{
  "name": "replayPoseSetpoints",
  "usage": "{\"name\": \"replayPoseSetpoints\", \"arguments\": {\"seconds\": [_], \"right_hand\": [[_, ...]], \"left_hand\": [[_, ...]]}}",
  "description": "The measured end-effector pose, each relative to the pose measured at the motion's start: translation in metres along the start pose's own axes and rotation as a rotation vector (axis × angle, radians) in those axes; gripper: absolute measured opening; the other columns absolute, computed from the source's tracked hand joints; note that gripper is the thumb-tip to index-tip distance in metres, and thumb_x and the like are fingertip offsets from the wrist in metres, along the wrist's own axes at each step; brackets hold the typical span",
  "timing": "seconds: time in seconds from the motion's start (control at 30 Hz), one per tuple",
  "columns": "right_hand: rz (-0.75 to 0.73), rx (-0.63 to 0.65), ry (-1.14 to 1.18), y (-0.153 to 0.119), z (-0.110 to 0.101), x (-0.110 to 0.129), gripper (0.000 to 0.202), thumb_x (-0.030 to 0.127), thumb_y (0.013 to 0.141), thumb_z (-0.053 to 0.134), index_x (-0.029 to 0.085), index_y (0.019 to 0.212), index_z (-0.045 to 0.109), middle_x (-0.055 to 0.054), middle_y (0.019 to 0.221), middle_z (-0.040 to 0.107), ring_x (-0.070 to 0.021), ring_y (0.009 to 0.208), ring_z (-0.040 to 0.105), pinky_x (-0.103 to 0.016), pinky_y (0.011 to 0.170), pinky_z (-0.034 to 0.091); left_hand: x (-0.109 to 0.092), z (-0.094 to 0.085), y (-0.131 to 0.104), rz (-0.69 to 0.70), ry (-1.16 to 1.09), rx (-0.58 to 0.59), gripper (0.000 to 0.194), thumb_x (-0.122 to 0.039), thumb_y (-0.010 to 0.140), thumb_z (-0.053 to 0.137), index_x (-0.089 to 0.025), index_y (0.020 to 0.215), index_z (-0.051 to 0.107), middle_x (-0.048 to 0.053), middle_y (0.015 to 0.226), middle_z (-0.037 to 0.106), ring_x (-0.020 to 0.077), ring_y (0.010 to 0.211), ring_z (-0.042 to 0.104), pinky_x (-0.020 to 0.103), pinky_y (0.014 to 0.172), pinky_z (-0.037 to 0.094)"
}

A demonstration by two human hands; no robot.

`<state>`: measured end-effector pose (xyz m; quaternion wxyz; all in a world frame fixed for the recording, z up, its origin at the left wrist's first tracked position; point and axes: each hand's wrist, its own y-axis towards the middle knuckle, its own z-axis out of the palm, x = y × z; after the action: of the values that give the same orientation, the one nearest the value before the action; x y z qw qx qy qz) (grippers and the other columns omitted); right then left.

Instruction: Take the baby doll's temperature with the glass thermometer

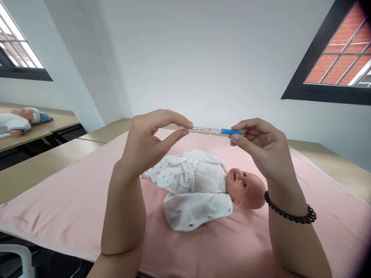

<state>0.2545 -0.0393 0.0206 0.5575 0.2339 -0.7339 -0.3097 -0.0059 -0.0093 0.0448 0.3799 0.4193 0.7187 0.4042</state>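
Observation:
A thin clear thermometer (206, 129) with a blue end (230, 131) lies level in the air between my hands. The thumb and fingers of my left hand (156, 139) pinch its clear end. At the blue end, my right hand (257, 141) grips it between thumb and fingers. Below my hands a baby doll (246, 188) lies on its back, head to the right. It wears a white top (210, 177), opened out to the sides, and patterned trousers (178, 173). My left forearm hides part of its legs.
A pink sheet (72, 197) covers the table under the doll. Another doll (17, 121) in a blue and white hat lies on a wooden table (63, 116) at the far left. A white chair part (21, 253) shows at the lower left. Behind stands a pale wall (203, 65).

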Motion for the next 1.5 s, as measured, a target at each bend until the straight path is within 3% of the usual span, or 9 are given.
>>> {"name": "replayPoseSetpoints", "arguments": {"seconds": [0.63, 0.9, 1.2, 1.5], "right_hand": [[0.059, -0.002, 0.020, -0.001, 0.001, 0.010, 0.010, 0.024, 0.086, 0.078, 0.022, 0.094, 0.072, -0.002, 0.081, 0.070, -0.0159, 0.079, 0.067, -0.031, 0.074, 0.058], [0.037, -0.017, 0.059, 0.000, 0.000, 0.002, 0.011, 0.025, 0.084, 0.080, 0.023, 0.093, 0.074, -0.001, 0.079, 0.071, -0.0144, 0.076, 0.068, -0.027, 0.070, 0.058], [0.066, -0.059, 0.067, 0.000, 0.003, 0.005, 0.012, 0.025, 0.081, 0.081, 0.022, 0.090, 0.075, -0.001, 0.074, 0.070, -0.0154, 0.070, 0.067, -0.030, 0.067, 0.060], [0.049, -0.004, 0.029, 0.000, 0.000, 0.003, 0.013, 0.028, 0.083, 0.080, 0.022, 0.094, 0.074, -0.002, 0.079, 0.070, -0.0183, 0.080, 0.070, -0.033, 0.073, 0.061]], "left_hand": [[-0.004, 0.003, -0.001, -0.037, -0.008, -0.041, 0.012, -0.015, 0.085, 0.071, -0.025, 0.080, 0.072, -0.003, 0.087, 0.076, 0.0176, 0.087, 0.073, 0.034, 0.083, 0.061], [-0.002, 0.002, -0.001, -0.075, -0.066, -0.030, 0.015, -0.011, 0.084, 0.071, -0.026, 0.085, 0.070, -0.003, 0.085, 0.074, 0.0173, 0.086, 0.071, 0.036, 0.082, 0.061], [-0.002, -0.002, -0.001, -0.082, -0.039, 0.014, 0.012, -0.018, 0.087, 0.072, -0.030, 0.089, 0.071, -0.002, 0.089, 0.074, 0.0197, 0.089, 0.071, 0.040, 0.086, 0.062], [-0.001, -0.001, -0.001, -0.076, 0.002, 0.018, 0.011, -0.020, 0.088, 0.071, -0.031, 0.090, 0.071, -0.002, 0.089, 0.074, 0.0189, 0.089, 0.072, 0.040, 0.087, 0.063]]}}
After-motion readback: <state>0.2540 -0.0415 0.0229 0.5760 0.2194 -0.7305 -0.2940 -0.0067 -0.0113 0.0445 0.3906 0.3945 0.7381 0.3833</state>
